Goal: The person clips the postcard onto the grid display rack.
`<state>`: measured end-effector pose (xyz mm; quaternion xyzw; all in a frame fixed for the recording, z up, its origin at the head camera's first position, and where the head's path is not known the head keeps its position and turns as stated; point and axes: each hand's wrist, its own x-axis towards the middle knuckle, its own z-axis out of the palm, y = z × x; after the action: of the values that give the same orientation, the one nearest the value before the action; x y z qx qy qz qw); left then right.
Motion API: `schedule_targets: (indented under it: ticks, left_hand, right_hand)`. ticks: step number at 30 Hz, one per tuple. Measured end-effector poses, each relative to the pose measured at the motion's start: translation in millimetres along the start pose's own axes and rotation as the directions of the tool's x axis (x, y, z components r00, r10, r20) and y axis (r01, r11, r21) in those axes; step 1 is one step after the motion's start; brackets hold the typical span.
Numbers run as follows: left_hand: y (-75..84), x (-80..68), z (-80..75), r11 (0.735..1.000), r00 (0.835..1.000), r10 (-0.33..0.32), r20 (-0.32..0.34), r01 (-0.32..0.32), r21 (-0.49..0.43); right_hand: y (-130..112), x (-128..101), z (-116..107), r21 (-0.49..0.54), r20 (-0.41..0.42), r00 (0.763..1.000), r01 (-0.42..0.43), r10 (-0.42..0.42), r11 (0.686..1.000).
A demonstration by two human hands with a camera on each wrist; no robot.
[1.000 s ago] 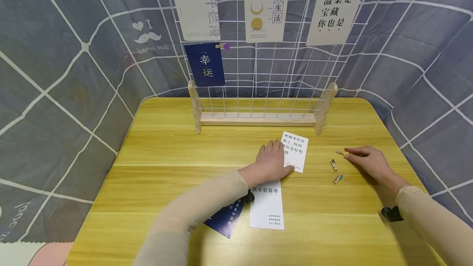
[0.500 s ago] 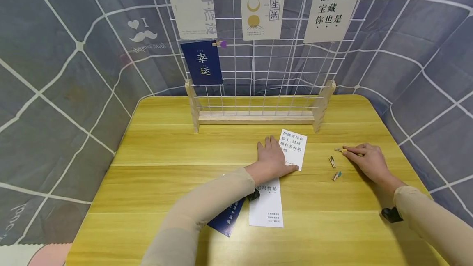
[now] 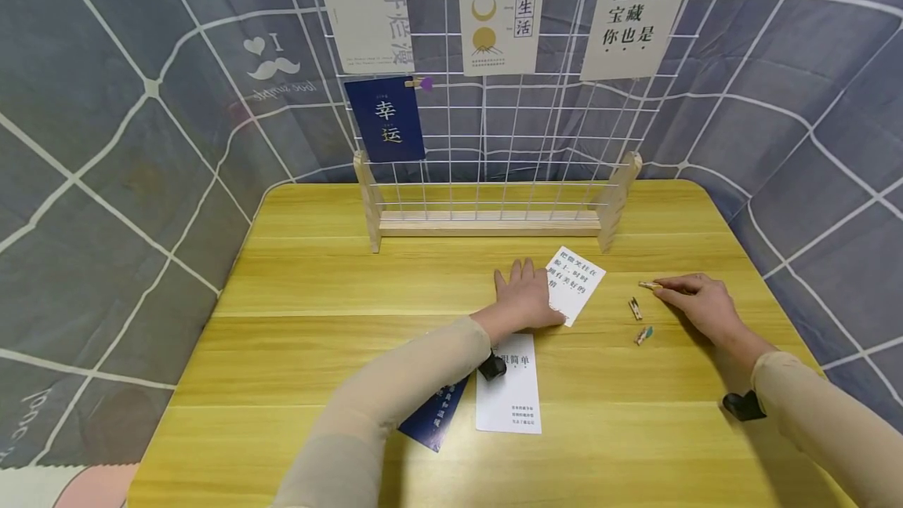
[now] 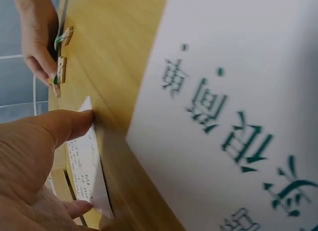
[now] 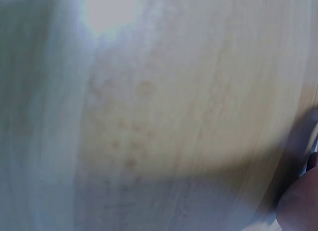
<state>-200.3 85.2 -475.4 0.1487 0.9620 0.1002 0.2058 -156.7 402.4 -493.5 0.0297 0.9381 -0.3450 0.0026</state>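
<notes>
Card [image 3: 577, 284]: pressed flat on table [image 3: 317, 351] by left hand [image 3: 524, 296], fingers straight.
Clothespin [image 3: 649, 285]: pinched by right hand [image 3: 694, 305].

A: Head camera looks forward and down over the table [image 3: 317, 288], taking in both hands and the wire rack [image 3: 494, 179] at the far edge.

B: Left wrist camera skims the tabletop, close to the white card [image 4: 233, 112]. Both views share it. Right wrist: blurred wood, very near.

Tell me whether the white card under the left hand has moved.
Yes. The white card has turned clockwise and slid right, toward the wooden clips, under the left hand.
</notes>
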Motion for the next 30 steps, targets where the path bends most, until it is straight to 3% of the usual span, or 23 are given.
schedule_targets:
  ticks: [12, 19, 26, 30]
  left_hand:
    - [1.7, -1.3, 4.7, 0.995, 0.998, 0.028, -0.064, -0.022, 0.094]
    - [5.3, -0.8, 0.2, 0.999, 0.999, 0.026, -0.036, -0.025, 0.020]
    - [6.2, -11.2, -6.1, 0.988, 0.984, 0.132, -0.121, -0.141, -0.069]
    - [5.6, -12.2, -9.3, 0.976, 0.977, 0.149, -0.153, -0.170, -0.134]
  right_hand:
    - [-3, 0, -1, 0.014, 0.025, 1.000, -0.013, 0.012, 1.000]
    - [0, 0, 1, 0.019, 0.032, 0.999, -0.026, 0.025, 1.000]
    - [-3, -1, -1, 0.068, 0.053, 0.997, -0.061, 0.057, 0.996]
    - [-4, -2, -2, 0.098, 0.057, 0.994, -0.102, 0.096, 0.990]
